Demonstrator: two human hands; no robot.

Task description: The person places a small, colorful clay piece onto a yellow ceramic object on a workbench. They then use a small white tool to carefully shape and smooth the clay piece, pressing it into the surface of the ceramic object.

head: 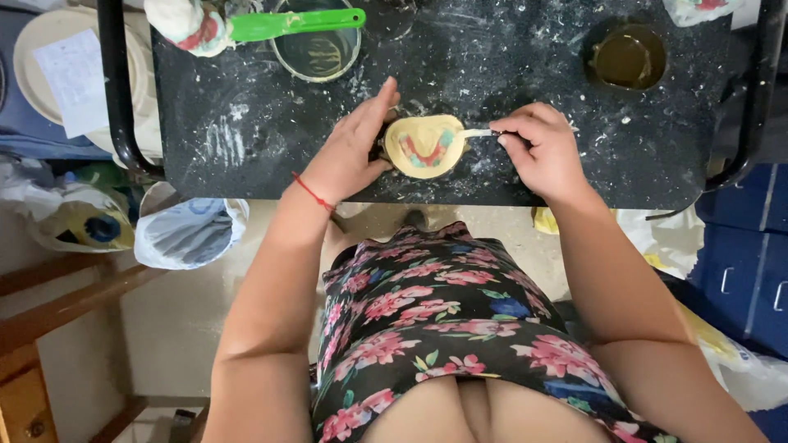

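A pale yellow plaster mould (pixel 424 145) with a pink and green arch-shaped piece set in it lies on the black speckled table (pixel 509 57). My left hand (pixel 351 149) cups the mould's left side and steadies it. My right hand (pixel 538 148) pinches a thin white-coated tool (pixel 476 133) whose tip rests on the mould's right edge. A red string circles my left wrist.
A bowl (pixel 317 47) with a green spatula (pixel 295 23) across it stands at the back left beside a plaster-smeared lump (pixel 187 25). A dark cup of brownish liquid (pixel 627 56) sits back right. Bags (pixel 189 232) and stacked plates (pixel 49 74) lie left, blue crates (pixel 751 279) right.
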